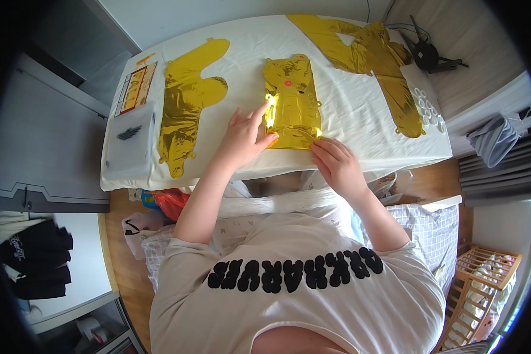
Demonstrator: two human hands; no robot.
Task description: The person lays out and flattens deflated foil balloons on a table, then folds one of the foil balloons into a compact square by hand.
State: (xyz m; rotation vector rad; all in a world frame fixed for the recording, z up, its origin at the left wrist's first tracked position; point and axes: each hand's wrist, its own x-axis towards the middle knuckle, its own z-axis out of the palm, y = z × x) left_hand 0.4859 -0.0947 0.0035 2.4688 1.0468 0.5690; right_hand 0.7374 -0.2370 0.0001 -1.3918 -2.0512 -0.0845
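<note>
A flat gold foil balloon lies in front of me at the middle of the white-covered table, its near end folded into a straight edge. A small red round mark sits on its upper part. My left hand rests at its left edge, thumb and fingers spread, with the index fingertip and thumb touching the foil. At the near right corner my right hand has its fingers together over the edge, pinching the foil there. The thumb is partly hidden.
Another flat gold foil balloon lies to the left, and a larger one spreads at the far right. Left are a clear plastic box and a printed card. Right are white rings and a black stand.
</note>
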